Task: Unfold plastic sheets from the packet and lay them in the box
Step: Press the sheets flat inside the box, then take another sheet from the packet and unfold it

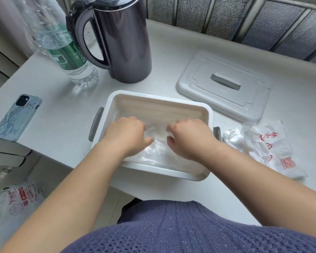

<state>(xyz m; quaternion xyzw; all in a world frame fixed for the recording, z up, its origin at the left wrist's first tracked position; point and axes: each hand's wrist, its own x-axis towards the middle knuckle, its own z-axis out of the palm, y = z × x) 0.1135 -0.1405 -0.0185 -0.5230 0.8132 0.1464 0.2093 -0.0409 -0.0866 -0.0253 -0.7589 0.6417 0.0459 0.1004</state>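
Item: clear, crinkled plastic sheet (153, 152), lying inside the white rectangular plastic box (159, 99) and covering its near half; the far floor of the box showed only faint glare and may have been bare. Left hand (128, 134) and right hand (188, 138) were both down in the box, knuckles up and thumbs turned inward toward each other, resting on the sheet. The fingers were tucked under the knuckles, so whether they pinched the film or only pressed it could not be told. Crumpled white packet with red print (266, 145) lay just beside the box on the right, more film spilling from its mouth. Risks: thin film would likely cling to the skin and lift out with the hands, or bunch at the middle between the thumbs. The box sat near the front edge of the pale table (53, 84), so a downward push on the near rim could tip or slide it. Room: walls hemmed the hands on all sides. Open table lay left toward the patterned blue phone (16, 116). The dark steel kettle (124, 42), green-labelled water bottle (67, 52) and grey lid (224, 84) crowded the far side.
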